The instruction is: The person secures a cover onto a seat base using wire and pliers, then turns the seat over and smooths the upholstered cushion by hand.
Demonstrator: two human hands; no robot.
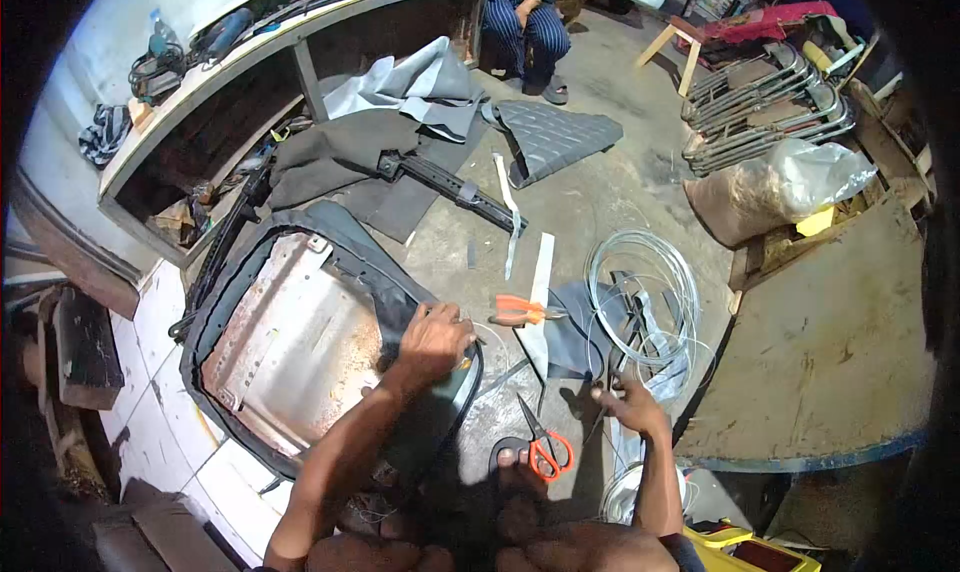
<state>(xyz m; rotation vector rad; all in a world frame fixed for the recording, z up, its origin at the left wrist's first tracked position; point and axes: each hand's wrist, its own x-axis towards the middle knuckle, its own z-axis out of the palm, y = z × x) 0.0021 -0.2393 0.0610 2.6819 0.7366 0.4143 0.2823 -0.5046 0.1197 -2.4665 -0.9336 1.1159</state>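
My left hand (435, 342) rests on the right edge of a seat pan (300, 332) with a rusty metal underside and dark cover material around its rim. Its fingers are bent over that edge. On the right, my right hand (630, 404) is beside a dark tool whose handles show near the fingertips, just below a coil of wire (645, 342). Orange-handled pliers (522, 310) lie between the hands on a light strip (542, 272). Scissors with orange handles (548, 454) lie on the floor near my foot.
Grey quilted material (560, 137) and metal rails (460, 187) lie ahead on the floor. A person (525, 32) sits at the far end of a workbench (300, 42). Metal frames (765, 112), a sack (740, 197) and a large board (810, 342) are at the right.
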